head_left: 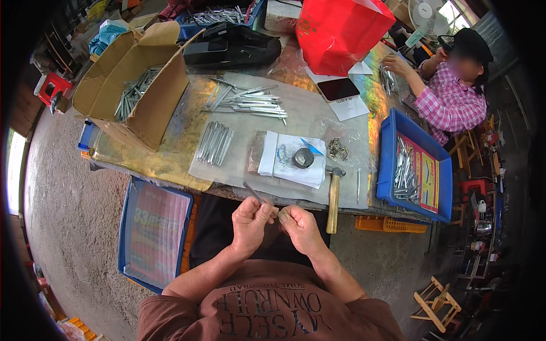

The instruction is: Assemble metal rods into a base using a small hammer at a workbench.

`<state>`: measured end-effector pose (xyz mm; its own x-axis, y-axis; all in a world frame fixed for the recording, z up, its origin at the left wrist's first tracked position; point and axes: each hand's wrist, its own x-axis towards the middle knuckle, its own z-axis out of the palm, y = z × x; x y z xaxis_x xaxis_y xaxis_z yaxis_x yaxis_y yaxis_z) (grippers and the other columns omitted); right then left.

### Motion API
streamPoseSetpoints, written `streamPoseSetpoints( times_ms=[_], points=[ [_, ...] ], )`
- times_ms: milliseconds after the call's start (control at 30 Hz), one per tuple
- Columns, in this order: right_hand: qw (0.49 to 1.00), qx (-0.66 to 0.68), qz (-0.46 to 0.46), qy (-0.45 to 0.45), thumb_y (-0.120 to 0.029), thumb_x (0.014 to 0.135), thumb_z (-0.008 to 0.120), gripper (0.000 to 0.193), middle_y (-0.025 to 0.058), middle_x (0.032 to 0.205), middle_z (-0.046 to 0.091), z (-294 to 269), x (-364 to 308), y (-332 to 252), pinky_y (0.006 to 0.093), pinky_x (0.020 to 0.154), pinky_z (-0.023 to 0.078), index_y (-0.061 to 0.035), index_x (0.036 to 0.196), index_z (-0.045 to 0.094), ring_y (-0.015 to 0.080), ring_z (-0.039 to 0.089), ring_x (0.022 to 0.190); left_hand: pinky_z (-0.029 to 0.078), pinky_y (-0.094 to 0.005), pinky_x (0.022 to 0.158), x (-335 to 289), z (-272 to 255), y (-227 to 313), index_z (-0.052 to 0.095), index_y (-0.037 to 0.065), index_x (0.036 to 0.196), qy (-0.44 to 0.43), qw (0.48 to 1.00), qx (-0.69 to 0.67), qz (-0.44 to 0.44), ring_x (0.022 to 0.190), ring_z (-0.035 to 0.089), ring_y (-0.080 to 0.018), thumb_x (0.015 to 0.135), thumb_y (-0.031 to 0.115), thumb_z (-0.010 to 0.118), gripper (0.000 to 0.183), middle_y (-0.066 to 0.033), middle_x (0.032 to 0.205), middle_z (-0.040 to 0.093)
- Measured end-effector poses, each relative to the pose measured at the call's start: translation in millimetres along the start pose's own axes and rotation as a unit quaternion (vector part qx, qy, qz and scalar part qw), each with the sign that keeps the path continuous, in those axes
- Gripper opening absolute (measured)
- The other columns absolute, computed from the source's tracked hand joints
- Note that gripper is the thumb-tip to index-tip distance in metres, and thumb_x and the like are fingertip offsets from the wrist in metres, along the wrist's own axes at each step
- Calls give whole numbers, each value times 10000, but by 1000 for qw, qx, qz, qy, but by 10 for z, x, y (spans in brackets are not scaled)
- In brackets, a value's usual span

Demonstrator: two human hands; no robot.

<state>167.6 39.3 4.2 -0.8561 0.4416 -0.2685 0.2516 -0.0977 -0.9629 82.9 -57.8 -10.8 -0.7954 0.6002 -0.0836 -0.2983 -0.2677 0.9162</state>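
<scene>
My left hand is closed around a slim metal rod just in front of the table's near edge. The rod's tip slants up and to the left out of my fingers. Beside it, my right hand is pinched, fingertips almost meeting the left hand's; what they grip is too small or hidden. Beyond my hands, a dark round metal block sits on folded white paper. A wooden-handled hammer lies to the right, its handle overhanging the edge. A single thin rod lies beside it.
Metal rods lie in a neat row and a loose pile. Small brass-coloured parts rest on plastic. A cardboard box stands left, a blue tray right. A co-worker in a checked shirt sits far right.
</scene>
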Motion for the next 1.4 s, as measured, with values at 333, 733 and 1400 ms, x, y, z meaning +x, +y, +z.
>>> streamPoseSetpoints(
  times_ms=[333, 733, 1400],
  points=[
    [1000, -9, -3, 3, -109, 860, 466, 163, -11, 601, 440, -9, -18, -81, 197, 476, 319, -15, 728, 480, 61, 375, 526, 402, -178, 534, 6, 7, 32, 502, 16, 783, -15, 999, 33, 28, 583, 481, -49, 842, 93, 515, 98, -41, 709, 583],
    [996, 75, 25, -36, -162, 869, 467, 221, -28, 582, 395, -17, 5, -98, 202, 459, 295, -30, 694, 438, 49, 336, 525, 405, -205, 519, 44, -1, 29, 487, 17, 810, 7, 985, -142, -102, 576, 509, -97, 841, 131, 521, 123, -71, 696, 570],
    [996, 74, 29, -35, -185, 863, 478, 258, -37, 562, 395, -21, 27, -126, 196, 431, 274, -53, 649, 419, 37, 325, 497, 393, -222, 503, 78, 1, 44, 497, 47, 798, 4, 964, -203, -173, 559, 494, -105, 845, 145, 509, 109, -39, 679, 540]
  ],
)
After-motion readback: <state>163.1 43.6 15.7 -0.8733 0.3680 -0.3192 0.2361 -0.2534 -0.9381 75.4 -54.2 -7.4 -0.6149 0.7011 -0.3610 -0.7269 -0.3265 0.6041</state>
